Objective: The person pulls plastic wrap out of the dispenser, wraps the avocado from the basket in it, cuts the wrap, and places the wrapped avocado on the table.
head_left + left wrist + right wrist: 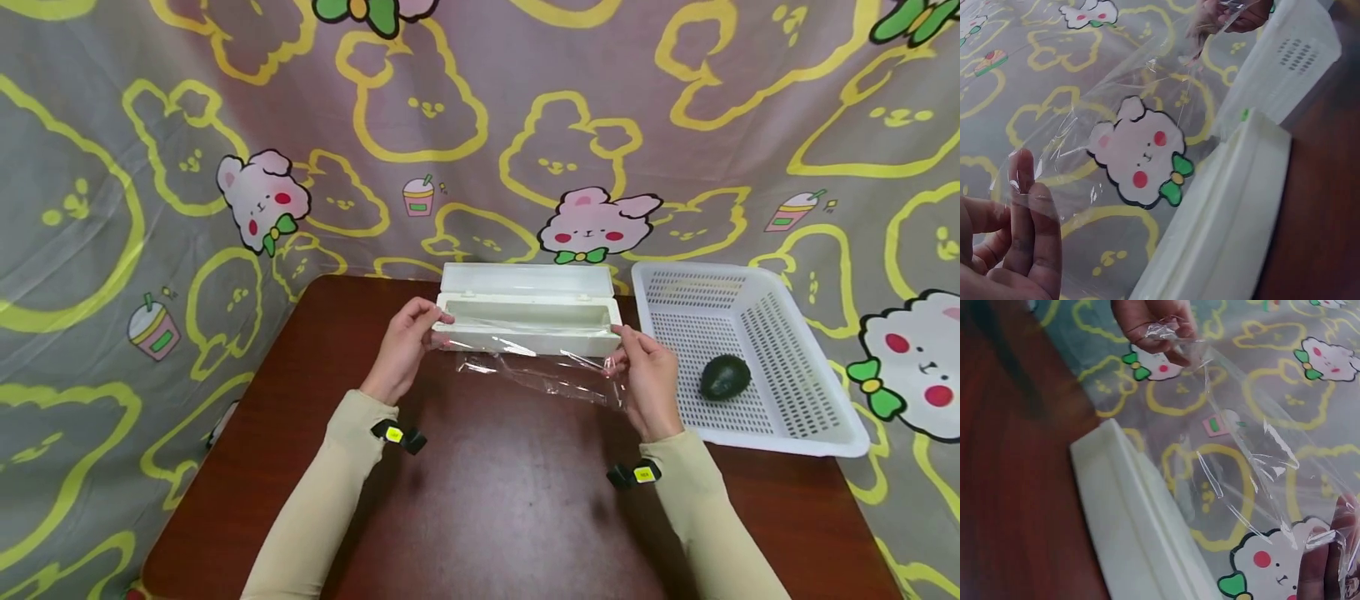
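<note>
Left hand (405, 346) and right hand (651, 377) each pinch one end of clear film (543, 375), stretched between them near the open white box (528, 313) (avocado (725, 377) sits in the white basket (817, 367)).

Glossy plastic film (540, 377), smooth plastic box (525, 300)

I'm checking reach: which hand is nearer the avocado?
Right. The right hand is a little left of the avocado, by its basket; the left hand is farther left, by the white box's left end.
</note>
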The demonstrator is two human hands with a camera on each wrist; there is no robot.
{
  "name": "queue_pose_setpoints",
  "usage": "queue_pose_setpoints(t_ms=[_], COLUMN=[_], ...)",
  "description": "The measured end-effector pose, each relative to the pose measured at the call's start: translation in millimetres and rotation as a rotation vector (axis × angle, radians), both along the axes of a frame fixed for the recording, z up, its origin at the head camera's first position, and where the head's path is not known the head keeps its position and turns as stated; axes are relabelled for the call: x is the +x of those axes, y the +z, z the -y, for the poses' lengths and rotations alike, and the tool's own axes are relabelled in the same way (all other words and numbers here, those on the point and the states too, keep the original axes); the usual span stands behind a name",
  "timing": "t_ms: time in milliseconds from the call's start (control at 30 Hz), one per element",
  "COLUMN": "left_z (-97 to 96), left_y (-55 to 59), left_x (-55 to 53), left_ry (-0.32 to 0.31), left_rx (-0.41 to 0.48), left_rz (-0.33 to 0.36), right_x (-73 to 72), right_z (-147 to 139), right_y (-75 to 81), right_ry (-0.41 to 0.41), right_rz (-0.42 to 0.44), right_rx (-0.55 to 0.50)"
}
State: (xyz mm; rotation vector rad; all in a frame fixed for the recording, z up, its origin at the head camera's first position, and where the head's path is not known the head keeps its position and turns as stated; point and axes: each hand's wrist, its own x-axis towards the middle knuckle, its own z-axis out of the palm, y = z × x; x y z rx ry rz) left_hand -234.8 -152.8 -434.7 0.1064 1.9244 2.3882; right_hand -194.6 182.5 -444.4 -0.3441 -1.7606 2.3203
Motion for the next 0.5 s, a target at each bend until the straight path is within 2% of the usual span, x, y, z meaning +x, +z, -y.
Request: queue_pose_setpoints(t_ms=[200, 367, 500], left_z=[7.8, 17.7, 22.4], left_y=[-16.1, -32.4, -45.9], left_x=[25.4, 43.7, 51.9], left_ry=[-0.048, -0.106, -0.142], left_rx=[-0.036, -0.159, -0.26], left_rz=[0.031, 0.077, 0.118], right_x=[21.9, 39.5, 49.2], right_z=[-1.9, -2.0, -1.1], right_y=[-14.3, -26.8, -37.0], right_ry=[0.082, 0.141, 0.176], right_rz=[0.028, 0.095, 0.126], right_rx=[0.071, 0.132, 0.175])
